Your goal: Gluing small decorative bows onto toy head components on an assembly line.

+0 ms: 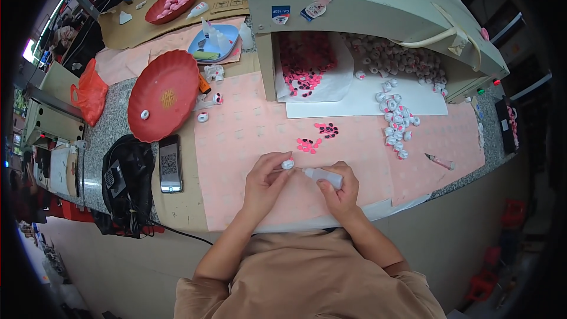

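Pinched between the thumb and fingers of my left hand is a small white round piece with a little pink on it. My right hand is wrapped round a translucent squeeze bottle. Its thin nozzle points left toward the white piece, with a small gap between them. Both hands are over the pink work sheet. Just beyond them lie small pink pieces and a cluster of pink and black pieces.
White round pieces are heaped at right, near a glue tube. A grey-green machine arches over more pieces. At left are a red plate, a phone, a black bag and a blue tray.
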Demonstrator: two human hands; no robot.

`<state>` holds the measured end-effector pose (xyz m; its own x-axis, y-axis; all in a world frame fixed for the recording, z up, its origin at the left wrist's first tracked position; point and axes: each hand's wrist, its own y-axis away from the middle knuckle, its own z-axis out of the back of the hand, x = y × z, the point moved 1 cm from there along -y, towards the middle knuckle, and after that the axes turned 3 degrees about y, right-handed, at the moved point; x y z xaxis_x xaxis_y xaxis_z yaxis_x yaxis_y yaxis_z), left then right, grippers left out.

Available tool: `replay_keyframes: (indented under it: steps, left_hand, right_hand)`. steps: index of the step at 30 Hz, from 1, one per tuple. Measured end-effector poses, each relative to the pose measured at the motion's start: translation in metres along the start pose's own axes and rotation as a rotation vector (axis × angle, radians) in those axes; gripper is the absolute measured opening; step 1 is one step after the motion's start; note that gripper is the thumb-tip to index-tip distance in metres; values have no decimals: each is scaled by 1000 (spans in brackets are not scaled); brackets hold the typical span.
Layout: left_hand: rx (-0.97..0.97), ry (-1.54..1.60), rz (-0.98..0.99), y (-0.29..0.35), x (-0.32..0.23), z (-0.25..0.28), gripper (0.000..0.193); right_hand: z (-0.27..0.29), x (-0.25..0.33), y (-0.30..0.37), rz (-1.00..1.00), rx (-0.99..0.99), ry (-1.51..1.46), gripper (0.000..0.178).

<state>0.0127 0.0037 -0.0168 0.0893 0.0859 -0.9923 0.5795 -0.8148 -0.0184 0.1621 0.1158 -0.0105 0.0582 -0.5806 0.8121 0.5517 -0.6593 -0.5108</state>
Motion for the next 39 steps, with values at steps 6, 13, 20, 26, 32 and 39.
replay_keyframes:
  steps: [6, 13, 20, 26, 32, 39]
  left_hand:
    - [4, -24, 18, 0, -1, 1, 37]
    - [10, 16, 34, 1, 2, 2, 37]
    - [19, 152, 126, 2, 2, 2, 38]
    - [23, 172, 150, 2, 1, 2, 38]
    - [13, 173, 127, 3, 0, 3, 38]
    - [-7, 163, 96, 3, 2, 1, 39]
  right_hand:
    - [1, -1, 2, 10, 17, -12, 23]
    - [0, -4, 0, 47, 15, -8, 19]
    - [1, -4, 1, 38, -11, -40, 19]
    - [2, -5, 2, -7, -8, -36, 23]
    - [2, -2, 1, -12, -43, -36, 22]
    - [4, -2, 2, -47, -6, -34, 21]
